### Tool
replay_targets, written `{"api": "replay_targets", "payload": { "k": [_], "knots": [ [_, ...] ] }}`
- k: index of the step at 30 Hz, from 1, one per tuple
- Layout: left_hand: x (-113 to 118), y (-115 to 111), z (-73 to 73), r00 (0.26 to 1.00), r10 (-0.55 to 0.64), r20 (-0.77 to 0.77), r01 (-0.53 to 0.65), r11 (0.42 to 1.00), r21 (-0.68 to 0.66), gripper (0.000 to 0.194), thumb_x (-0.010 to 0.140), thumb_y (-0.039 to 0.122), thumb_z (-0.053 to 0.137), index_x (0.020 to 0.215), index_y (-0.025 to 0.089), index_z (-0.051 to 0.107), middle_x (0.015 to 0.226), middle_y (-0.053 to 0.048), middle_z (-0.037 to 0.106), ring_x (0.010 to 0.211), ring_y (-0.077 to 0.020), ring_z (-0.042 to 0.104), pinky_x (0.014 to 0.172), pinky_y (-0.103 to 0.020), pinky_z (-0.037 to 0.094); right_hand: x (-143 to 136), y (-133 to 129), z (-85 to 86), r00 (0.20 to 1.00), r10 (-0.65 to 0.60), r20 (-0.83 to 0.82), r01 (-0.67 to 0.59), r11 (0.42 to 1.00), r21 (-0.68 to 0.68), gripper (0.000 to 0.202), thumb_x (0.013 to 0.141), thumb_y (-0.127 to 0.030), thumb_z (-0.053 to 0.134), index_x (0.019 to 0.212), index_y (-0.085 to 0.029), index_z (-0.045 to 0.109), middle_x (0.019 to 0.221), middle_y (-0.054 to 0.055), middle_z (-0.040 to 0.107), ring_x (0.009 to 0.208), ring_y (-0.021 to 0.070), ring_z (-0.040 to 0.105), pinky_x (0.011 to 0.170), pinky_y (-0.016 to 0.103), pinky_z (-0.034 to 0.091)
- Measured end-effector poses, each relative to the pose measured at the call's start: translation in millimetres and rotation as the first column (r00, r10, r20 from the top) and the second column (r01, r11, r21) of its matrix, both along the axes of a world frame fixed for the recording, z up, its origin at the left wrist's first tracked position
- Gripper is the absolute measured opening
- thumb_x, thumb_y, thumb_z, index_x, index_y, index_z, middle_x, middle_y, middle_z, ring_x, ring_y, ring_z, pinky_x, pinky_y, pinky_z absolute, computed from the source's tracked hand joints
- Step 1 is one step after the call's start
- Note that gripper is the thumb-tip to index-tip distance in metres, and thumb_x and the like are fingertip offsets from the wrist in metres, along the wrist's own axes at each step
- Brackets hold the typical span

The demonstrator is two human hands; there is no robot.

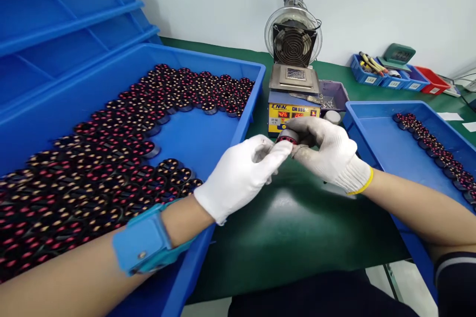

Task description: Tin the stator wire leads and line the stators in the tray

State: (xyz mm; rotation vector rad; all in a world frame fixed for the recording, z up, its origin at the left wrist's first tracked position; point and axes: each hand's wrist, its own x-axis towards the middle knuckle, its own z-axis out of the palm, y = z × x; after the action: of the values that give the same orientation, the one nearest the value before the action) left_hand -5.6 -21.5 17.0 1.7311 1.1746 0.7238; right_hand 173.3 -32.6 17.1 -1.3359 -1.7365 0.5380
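Both my hands wear white gloves and meet around one small round part [288, 136], grey on its rim with red and black inside. My left hand [247, 171] grips it from the left, between thumb and fingers. From the right, my right hand [323, 151] has its darkened fingertips closed on the same part. Just behind them stands a blue and yellow soldering unit [293, 111] with red lit digits. Many similar round parts [111, 158] with red or copper-coloured centres fill much of the large blue tray [256, 79] at the left.
Another blue tray [386, 143] on the right holds a row of round parts. A fan with a duct [293, 44] stands behind the unit, beside a purple bin [336, 90]. Small blue bins [366, 75], a red bin [433, 83] and a green clock [399, 53] sit at the back right.
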Motion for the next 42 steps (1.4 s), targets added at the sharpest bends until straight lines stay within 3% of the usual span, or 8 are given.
{"api": "replay_targets", "payload": {
  "k": [4,8,13,18,22,27,33,42],
  "knots": [
    [-1.3,-3.8,-4.3,0.999,0.030,0.028,-0.031,0.998,0.057,0.033,0.087,0.048,0.052,0.070,0.021,0.057,0.057,0.003,0.058,0.051,-0.0121,0.054,0.053,-0.024,0.044,2.4,4.6,-2.6,1.000,-0.014,-0.013,0.014,1.000,0.002,0.037,0.077,-0.024,0.068,0.114,-0.018,0.067,0.099,0.004,0.072,0.085,0.0171,0.069,0.083,0.031,0.059],
    [-2.8,-5.0,-6.3,0.995,0.102,-0.001,-0.101,0.991,0.091,0.034,0.075,0.052,0.067,0.071,0.020,0.057,0.058,0.003,0.059,0.054,-0.0135,0.055,0.053,-0.025,0.042,2.5,4.4,-0.7,0.995,-0.043,-0.088,0.042,0.999,-0.011,0.036,0.077,-0.024,0.069,0.112,-0.016,0.067,0.098,0.005,0.072,0.085,0.0176,0.068,0.080,0.030,0.059],
    [-0.2,-5.6,-5.5,1.000,0.012,0.027,-0.013,0.999,0.039,0.029,0.084,0.047,0.058,0.074,0.020,0.059,0.061,0.002,0.061,0.053,-0.0127,0.055,0.054,-0.025,0.042,1.5,-1.2,-1.0,0.999,-0.010,-0.030,0.008,0.999,-0.053,0.038,0.077,-0.026,0.070,0.115,-0.018,0.067,0.095,0.004,0.072,0.081,0.0176,0.069,0.076,0.031,0.059],
    [1.3,-6.6,-7.3,0.998,0.009,0.070,-0.013,0.998,0.059,0.032,0.088,0.049,0.054,0.074,0.020,0.059,0.061,0.003,0.060,0.053,-0.0122,0.052,0.055,-0.025,0.041,37.2,55.2,18.0,0.988,-0.092,0.127,0.073,0.986,0.151,0.037,0.081,-0.024,0.063,0.117,-0.016,0.065,0.107,0.007,0.071,0.098,0.0222,0.067,0.092,0.039,0.055],
    [1.2,-1.9,-10.1,0.991,-0.091,-0.099,0.101,0.990,0.098,0.039,0.089,0.050,0.050,0.064,0.021,0.053,0.057,0.003,0.055,0.053,-0.0131,0.049,0.054,-0.027,0.036,60.6,124.9,50.2,0.730,-0.410,0.546,0.263,0.907,0.329,0.042,0.081,-0.029,0.063,0.123,-0.022,0.064,0.112,0.008,0.068,0.108,0.0336,0.061,0.092,0.057,0.049],
    [-0.2,3.1,-12.4,0.954,-0.174,-0.245,0.215,0.964,0.155,0.044,0.091,0.051,0.046,0.058,0.020,0.047,0.053,0.004,0.046,0.053,-0.0129,0.043,0.055,-0.028,0.029,53.1,175.0,62.8,0.517,-0.381,0.767,0.289,0.920,0.263,0.041,0.085,-0.029,0.060,0.125,-0.020,0.062,0.114,0.009,0.063,0.108,0.0341,0.060,0.090,0.054,0.048],
    [-1.2,4.2,-14.4,0.937,-0.221,-0.272,0.261,0.958,0.122,0.044,0.091,0.052,0.045,0.061,0.020,0.049,0.055,0.005,0.047,0.055,-0.0127,0.043,0.056,-0.028,0.027,35.7,184.6,54.4,0.359,-0.294,0.886,0.269,0.942,0.204,0.041,0.087,-0.027,0.061,0.127,-0.020,0.058,0.120,0.012,0.059,0.107,0.0347,0.059,0.086,0.050,0.050],
    [-1.1,4.6,-16.9,0.916,-0.255,-0.310,0.307,0.943,0.131,0.041,0.092,0.050,0.045,0.064,0.021,0.054,0.058,0.003,0.055,0.056,-0.0142,0.049,0.057,-0.029,0.027,25.1,181.0,57.8,0.276,-0.233,0.933,0.222,0.960,0.174,0.036,0.088,-0.021,0.056,0.124,-0.015,0.059,0.119,0.016,0.059,0.100,0.0348,0.062,0.080,0.049,0.052]
  ]
}}
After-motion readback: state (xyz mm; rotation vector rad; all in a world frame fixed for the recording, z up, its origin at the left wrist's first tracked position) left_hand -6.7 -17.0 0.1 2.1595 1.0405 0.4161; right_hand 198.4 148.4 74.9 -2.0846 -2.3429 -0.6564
